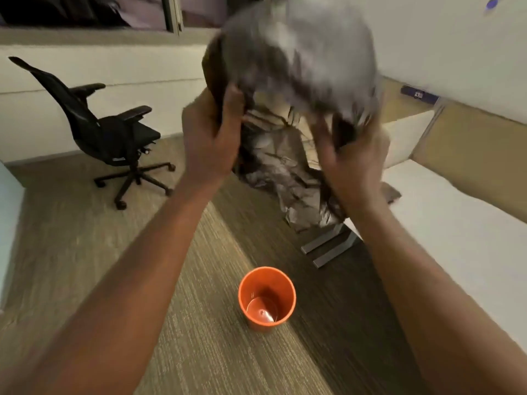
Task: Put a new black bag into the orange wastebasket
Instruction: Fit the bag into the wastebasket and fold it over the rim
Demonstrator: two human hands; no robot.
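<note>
The orange wastebasket [267, 298] stands upright on the carpet below my arms, with nothing inside it. I hold the thin black bag [296, 67] up at head height, well above and beyond the basket. My left hand [212, 135] grips one edge of the bag and my right hand [352, 161] grips the other. The upper part of the bag billows and is blurred. Its lower part hangs crumpled between my hands, down to about the desk's edge.
A black office chair [114, 132] stands on the carpet at the left. A white desk [456, 223] runs along the right, its metal foot [328, 246] just beyond the basket. A white wall and a window ledge close the back.
</note>
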